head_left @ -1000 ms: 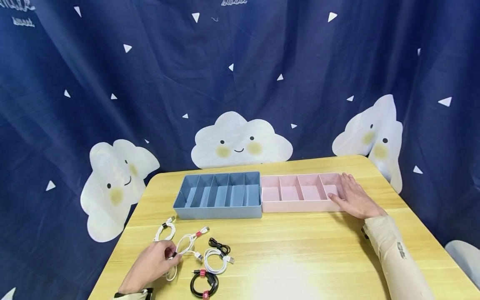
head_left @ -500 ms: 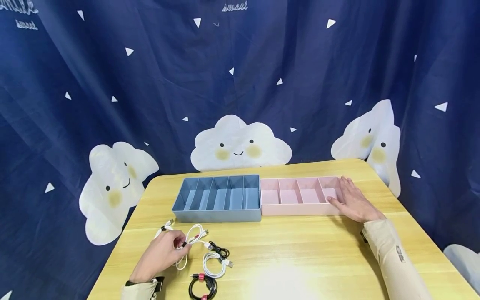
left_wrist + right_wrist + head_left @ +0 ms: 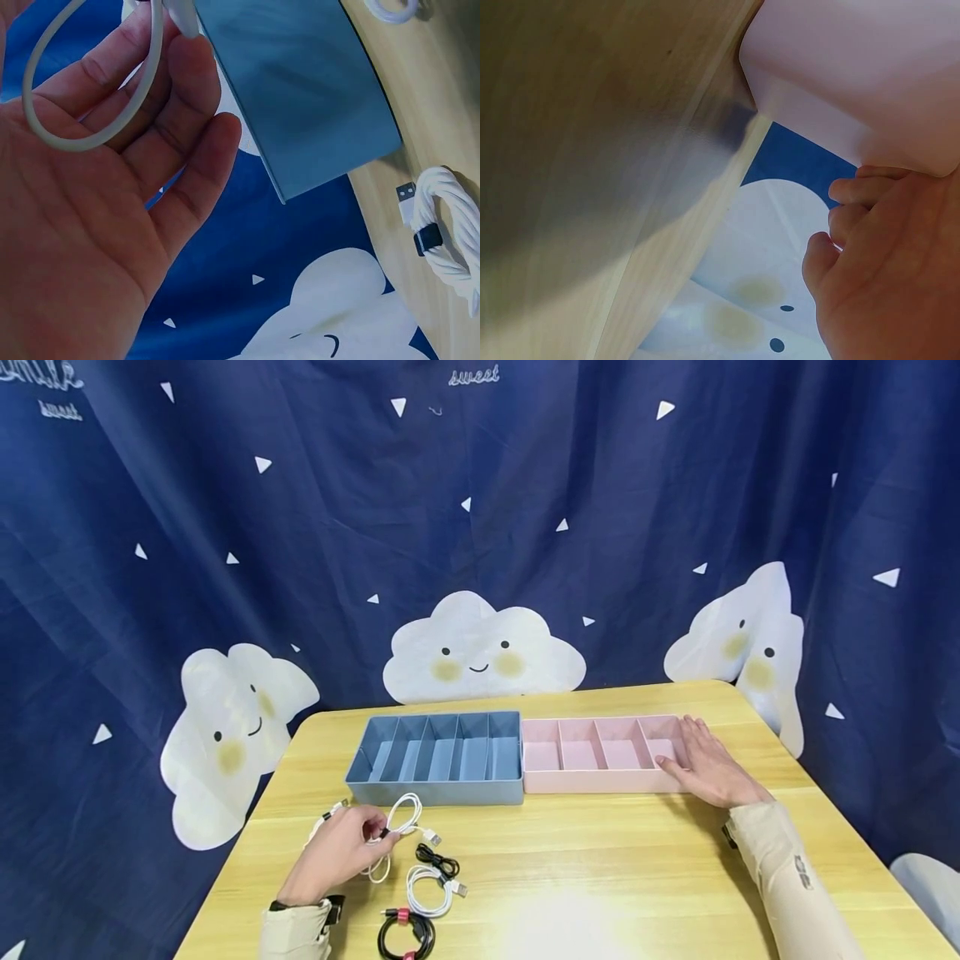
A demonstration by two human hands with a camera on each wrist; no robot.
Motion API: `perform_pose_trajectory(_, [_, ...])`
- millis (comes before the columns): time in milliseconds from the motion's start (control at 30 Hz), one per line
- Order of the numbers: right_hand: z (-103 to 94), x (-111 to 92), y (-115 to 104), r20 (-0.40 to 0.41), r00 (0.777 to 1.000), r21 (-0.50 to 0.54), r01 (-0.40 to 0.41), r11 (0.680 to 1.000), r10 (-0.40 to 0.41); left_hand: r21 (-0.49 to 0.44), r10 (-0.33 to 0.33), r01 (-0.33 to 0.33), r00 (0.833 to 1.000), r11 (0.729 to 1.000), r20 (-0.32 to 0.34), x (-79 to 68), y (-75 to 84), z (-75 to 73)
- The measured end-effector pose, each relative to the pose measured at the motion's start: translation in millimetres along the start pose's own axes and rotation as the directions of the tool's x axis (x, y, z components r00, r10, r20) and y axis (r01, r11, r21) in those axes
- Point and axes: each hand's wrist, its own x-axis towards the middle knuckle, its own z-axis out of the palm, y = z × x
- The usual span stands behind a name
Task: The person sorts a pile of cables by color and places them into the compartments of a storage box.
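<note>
My left hand (image 3: 337,852) pinches a coiled white USB cable (image 3: 406,811) at its black tie, just in front of the blue divided box (image 3: 435,793). A loop of that cable (image 3: 75,145) hangs across the palm in the left wrist view; the fingertips there are partly cut off by the frame's top. At the right end of the pink divided box (image 3: 600,782) my right hand (image 3: 716,772) rests with straight fingers along the end wall and the thumb at the front rim. The boxes stand end to end, their compartments bare.
Right of the left hand lie a small black cable (image 3: 437,861), a coiled white cable (image 3: 429,893) and a black cable with red ties (image 3: 406,935). Another white cable, tied in black (image 3: 446,225), lies left of it. A cloud-print curtain (image 3: 480,527) hangs behind the wooden table (image 3: 600,868).
My left hand has moved right and slightly away from me, carrying the white USB cable toward the blue box's front. The right hand has stayed at the pink box.
</note>
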Motion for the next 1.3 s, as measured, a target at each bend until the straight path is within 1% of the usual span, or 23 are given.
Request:
perform_pose_trajectory(100, [0.1, -1.0, 0.4, 0.004, 1.0, 0.007, -0.002, 1.0, 0.002, 0.001, -0.001, 0.001, 1.0, 1.0, -0.009, 2.4, 2.0, -0.1])
perform_pose_trajectory(267, [0.9, -2.4, -0.6, 0.002, 1.0, 0.006, -0.003, 1.0, 0.003, -0.028, -0.004, 0.003, 1.0, 1.0, -0.021, 7.3, 7.6, -0.9])
perform_pose_trajectory(433, [3.3, -2.4, -0.2, -0.01, 1.0, -0.005, -0.002, 1.0, 0.002, -0.043, 0.019, -0.02, 1.0, 0.999, -0.025, 12.9, 13.7, -1.6])
perform_pose_trajectory(700, [5.2, -1.6, 2.4, 0.001, 1.0, -0.004, -0.014, 1.0, 0.014, -0.047, 0.058, -0.06, 0.997, 0.997, -0.045, 20.6, 19.4, -2.4])
perform_pose_trajectory(967, [2.5, -1.7, -0.4, -0.011, 1.0, -0.015, 0.002, 1.0, -0.002, -0.063, 0.055, -0.058, 0.998, 0.996, -0.041, 26.4, 24.8, -3.0])
perform_pose_trajectory(1200, [1.0, -0.1, 0.4, -0.015, 1.0, -0.007, 0.006, 1.0, -0.006, -0.065, 0.104, -0.108, 0.992, 0.992, -0.066, 33.1, 29.8, -4.3])
perform_pose_trajectory(1300, [1.2, 0.6, 1.0, -0.009, 1.0, -0.004, 0.002, 1.0, -0.002, -0.065, 0.115, -0.119, 0.991, 0.991, -0.07, 35.7, 31.0, -4.3])
